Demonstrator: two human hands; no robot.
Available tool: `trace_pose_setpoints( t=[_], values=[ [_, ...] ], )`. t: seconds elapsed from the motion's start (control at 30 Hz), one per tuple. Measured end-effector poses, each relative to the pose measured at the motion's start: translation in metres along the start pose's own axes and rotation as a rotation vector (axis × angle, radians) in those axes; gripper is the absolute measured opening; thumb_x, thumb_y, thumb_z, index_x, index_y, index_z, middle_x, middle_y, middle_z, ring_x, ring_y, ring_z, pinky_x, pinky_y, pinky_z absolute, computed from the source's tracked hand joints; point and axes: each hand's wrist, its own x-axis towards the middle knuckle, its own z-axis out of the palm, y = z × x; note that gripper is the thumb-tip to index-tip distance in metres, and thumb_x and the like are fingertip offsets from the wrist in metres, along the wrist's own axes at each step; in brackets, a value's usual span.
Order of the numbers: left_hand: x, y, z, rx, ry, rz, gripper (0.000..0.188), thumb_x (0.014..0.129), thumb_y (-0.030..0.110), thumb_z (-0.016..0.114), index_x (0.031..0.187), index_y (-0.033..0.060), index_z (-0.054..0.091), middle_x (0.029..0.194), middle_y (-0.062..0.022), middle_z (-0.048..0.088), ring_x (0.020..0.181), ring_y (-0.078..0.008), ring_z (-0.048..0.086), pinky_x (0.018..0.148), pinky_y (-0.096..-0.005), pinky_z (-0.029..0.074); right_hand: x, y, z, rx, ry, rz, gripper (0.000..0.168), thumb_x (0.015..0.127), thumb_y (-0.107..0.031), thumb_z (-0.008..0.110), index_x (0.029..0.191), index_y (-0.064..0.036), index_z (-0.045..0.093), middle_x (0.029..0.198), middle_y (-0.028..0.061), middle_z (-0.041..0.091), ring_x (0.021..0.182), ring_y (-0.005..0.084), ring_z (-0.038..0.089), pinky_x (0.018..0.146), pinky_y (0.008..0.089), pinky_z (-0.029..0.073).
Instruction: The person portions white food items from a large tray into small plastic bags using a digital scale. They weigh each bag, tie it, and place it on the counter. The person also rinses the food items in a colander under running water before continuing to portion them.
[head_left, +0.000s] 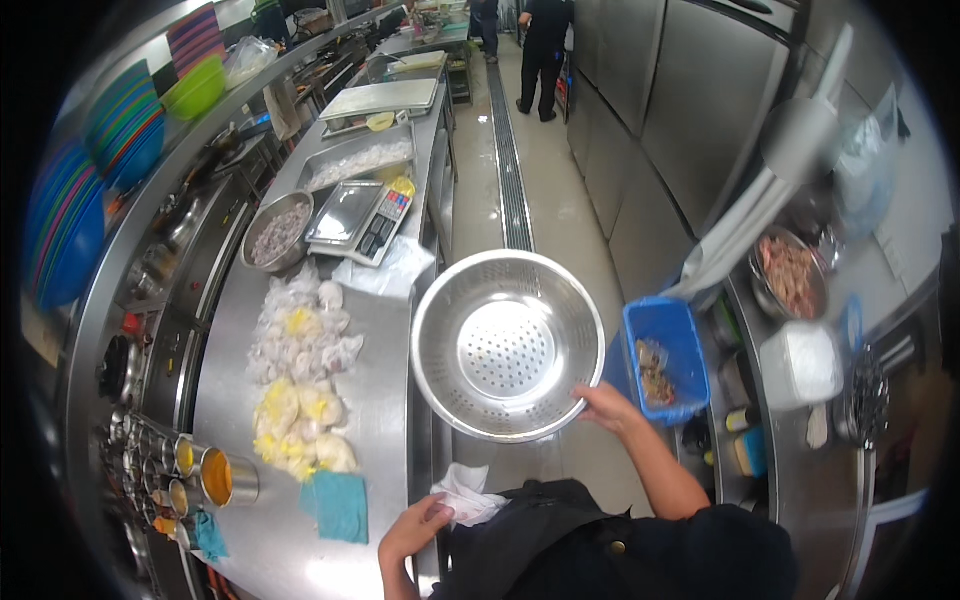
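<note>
My right hand (606, 407) grips the near right rim of a perforated stainless-steel colander (508, 345), which holds nothing and hangs over the aisle floor beside the counter. A crumpled white cloth (469, 493) is between the fingers of my left hand (420, 521), low at the counter's edge. On the steel counter (382, 450) to the left lie knotted plastic bags of pale contents (301, 337), yellowish bagged portions (300, 427) and a folded teal cloth (341, 506).
Beyond the bags stand a steel bowl of chopped pieces (277, 232), a digital scale (360, 217) and a metal tray (360, 157). A blue waste bin (667, 360) is at the right, near a bowl of raw meat (787, 274). Another person (546, 56) stands farther down the aisle.
</note>
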Motion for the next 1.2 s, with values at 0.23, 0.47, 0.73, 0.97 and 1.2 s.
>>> trace_pose_setpoints(
  t=[0.23,0.47,0.73,0.97,1.2],
  values=[
    [0.162,0.077,-0.052,-0.239,0.116,0.143,0.055,0.100,0.031,0.065,0.142,-0.0025,0.053,0.127,-0.0195,0.067,0.116,-0.0246,0.065,0.100,-0.0347,0.050,0.157,0.004,-0.060,0.528,0.117,0.299,0.045,0.090,-0.007,0.060,0.131,0.011,0.050,0.122,0.0254,0.060,0.107,0.0402,0.067,0.080,0.0352,0.066],
    [0.395,0.164,-0.125,-0.154,0.078,0.331,0.057,0.100,0.036,0.066,0.140,-0.0026,0.055,0.129,-0.0228,0.066,0.117,-0.0276,0.066,0.098,-0.0362,0.052,0.289,-0.038,-0.153,0.922,0.400,0.471,0.046,0.090,-0.005,0.058,0.133,0.008,0.048,0.130,0.0320,0.053,0.112,0.0463,0.063,0.082,0.0368,0.065],
    [0.641,0.372,-0.285,-0.559,0.225,0.301,0.049,0.101,0.033,0.065,0.140,0.0039,0.054,0.117,-0.0069,0.067,0.103,-0.0135,0.064,0.088,-0.0285,0.052,0.396,-0.164,-0.191,0.873,0.630,0.113,0.041,0.087,-0.002,0.062,0.127,0.004,0.051,0.127,0.0275,0.053,0.110,0.0435,0.063,0.088,0.0408,0.063],
    [0.829,0.448,-0.329,-0.422,0.104,0.214,0.040,0.103,0.034,0.061,0.130,0.0051,0.062,0.108,-0.0036,0.069,0.094,-0.0122,0.066,0.081,-0.0259,0.053,0.580,-0.270,-0.251,0.974,0.675,0.019,0.041,0.087,-0.003,0.063,0.126,0.002,0.051,0.124,0.0258,0.052,0.110,0.0395,0.061,0.090,0.0430,0.062],
    [0.940,0.274,-0.279,-0.208,0.131,-0.255,0.023,0.097,0.026,0.060,0.096,0.0046,0.069,0.072,-0.0070,0.066,0.060,-0.0177,0.060,0.056,-0.0332,0.049,0.814,-0.490,-0.286,0.859,0.530,0.136,0.034,0.092,-0.004,0.059,0.125,0.000,0.053,0.124,0.0210,0.056,0.108,0.0342,0.064,0.080,0.0372,0.064]
  ],
)
